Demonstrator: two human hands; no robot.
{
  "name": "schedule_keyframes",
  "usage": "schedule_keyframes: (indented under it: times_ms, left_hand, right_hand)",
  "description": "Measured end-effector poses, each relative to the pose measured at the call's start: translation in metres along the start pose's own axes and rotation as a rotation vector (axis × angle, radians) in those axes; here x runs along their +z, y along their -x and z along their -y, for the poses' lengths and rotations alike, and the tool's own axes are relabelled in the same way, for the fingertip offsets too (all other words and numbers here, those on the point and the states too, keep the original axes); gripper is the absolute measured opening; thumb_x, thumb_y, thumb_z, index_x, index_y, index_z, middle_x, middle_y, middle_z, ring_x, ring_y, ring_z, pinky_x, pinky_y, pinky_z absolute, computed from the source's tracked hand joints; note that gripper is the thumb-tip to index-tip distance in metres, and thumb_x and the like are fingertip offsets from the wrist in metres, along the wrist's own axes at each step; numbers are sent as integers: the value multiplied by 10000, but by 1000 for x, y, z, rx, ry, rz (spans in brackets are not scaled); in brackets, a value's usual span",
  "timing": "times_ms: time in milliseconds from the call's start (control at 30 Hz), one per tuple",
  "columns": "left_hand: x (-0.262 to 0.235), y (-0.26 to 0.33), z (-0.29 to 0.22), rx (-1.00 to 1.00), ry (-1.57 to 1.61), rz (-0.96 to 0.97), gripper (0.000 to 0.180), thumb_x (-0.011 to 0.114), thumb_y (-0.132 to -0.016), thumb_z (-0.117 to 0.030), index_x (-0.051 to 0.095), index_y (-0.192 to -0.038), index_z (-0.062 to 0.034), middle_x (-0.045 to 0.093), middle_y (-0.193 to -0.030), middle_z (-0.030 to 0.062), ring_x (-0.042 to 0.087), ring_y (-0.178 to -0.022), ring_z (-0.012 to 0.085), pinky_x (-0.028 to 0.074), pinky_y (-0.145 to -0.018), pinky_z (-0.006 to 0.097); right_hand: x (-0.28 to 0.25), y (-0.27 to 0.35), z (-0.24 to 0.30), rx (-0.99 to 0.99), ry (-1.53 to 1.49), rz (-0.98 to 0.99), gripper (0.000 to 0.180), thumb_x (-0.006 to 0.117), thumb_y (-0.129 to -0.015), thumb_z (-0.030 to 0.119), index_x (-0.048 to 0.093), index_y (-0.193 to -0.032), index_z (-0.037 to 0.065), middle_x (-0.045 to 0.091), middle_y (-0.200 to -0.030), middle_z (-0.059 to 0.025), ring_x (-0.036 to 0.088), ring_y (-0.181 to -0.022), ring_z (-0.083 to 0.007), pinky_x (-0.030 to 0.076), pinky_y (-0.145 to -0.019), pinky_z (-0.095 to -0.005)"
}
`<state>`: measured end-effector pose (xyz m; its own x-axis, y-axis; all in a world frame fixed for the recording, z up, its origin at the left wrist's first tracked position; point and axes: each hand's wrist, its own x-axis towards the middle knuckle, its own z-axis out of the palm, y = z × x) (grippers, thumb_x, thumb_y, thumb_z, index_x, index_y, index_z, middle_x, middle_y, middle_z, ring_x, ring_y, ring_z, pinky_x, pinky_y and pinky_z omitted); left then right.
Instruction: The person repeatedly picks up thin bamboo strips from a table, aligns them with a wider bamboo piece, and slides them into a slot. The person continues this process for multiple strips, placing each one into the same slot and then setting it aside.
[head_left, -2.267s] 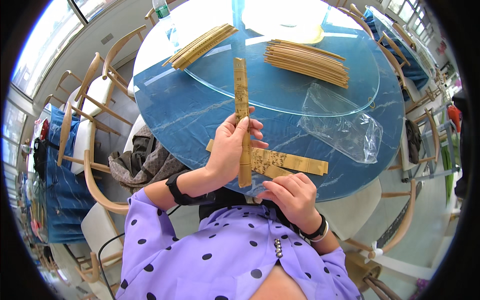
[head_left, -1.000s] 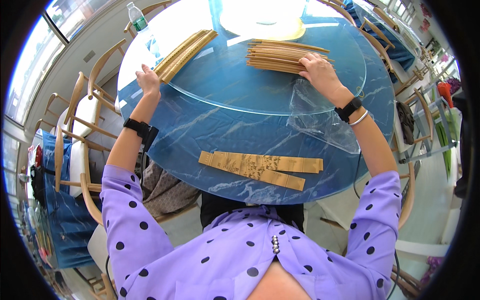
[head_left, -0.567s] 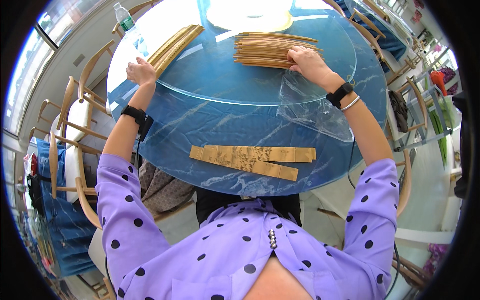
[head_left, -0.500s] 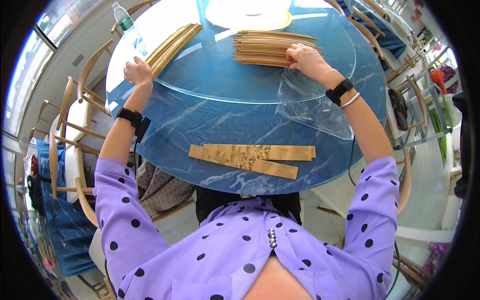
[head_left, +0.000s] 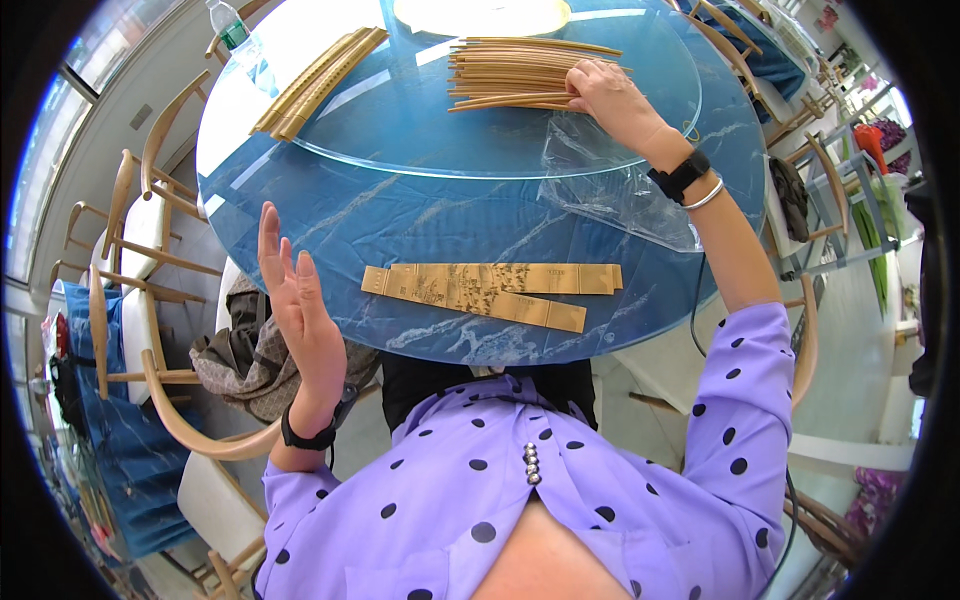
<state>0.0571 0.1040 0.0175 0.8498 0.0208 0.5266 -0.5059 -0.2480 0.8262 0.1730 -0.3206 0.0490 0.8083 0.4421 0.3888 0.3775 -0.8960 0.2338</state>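
Observation:
My right hand (head_left: 615,100) is at the right end of a row of thin brown sticks (head_left: 510,72) on the glass turntable. Its fingers are pinched on the nearest stick (head_left: 505,103), which lies at a slight angle to the others; the fingertips are partly hidden. My left hand (head_left: 305,310) is raised off the table's left edge, fingers stretched out, holding nothing. Nearer to me, two gold printed paper strips (head_left: 480,285) lie overlapping at an angle. Two stacks of similar gold strips (head_left: 320,85) rest at the far left, across the turntable's edge.
A crumpled clear plastic bag (head_left: 620,195) lies below my right forearm. At the far left stands a plastic bottle (head_left: 228,25). The round blue marbled tabletop (head_left: 330,220) carries the glass turntable (head_left: 420,140). Wooden chairs (head_left: 150,190) stand around, one with a patterned cloth (head_left: 245,360).
My left hand has let go of the gold strip stacks and drawn back toward me, opening. My right hand stays at the sticks, and the nearest stick has shifted slightly away from the row.

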Motion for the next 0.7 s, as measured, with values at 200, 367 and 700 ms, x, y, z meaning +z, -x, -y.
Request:
schedule_keyframes:
  times_ms: [200,367,700]
  left_hand:
    - [41,36,-1,25,116,54,545,294,-1118,-324,315,-1557,-2,315,-1628,161,248,-1532,278,161,-1250,472]
    - [71,45,1,-4,418,177,739,145,-1079,-567,327,-1560,-37,406,-1573,192,345,-1494,318,246,-1235,494]
    - [83,55,-26,-161,613,338,992,15,-964,-763,315,-1572,-38,413,-1558,236,360,-1482,355,235,-1230,503]
  right_hand:
    - [-80,60,102,61,-364,-57,197,712,-898,139,548,-970,56,662,-895,-113,652,-781,-312,530,-717,-382]
    - [-109,130,177,57,-506,-77,288,754,-809,34,594,-1048,27,652,-862,-103,658,-744,-282,528,-639,-364]
    - [-103,166,206,122,-565,-37,356,754,-841,110,670,-1172,9,596,-826,-75,622,-668,-231,497,-562,-343]
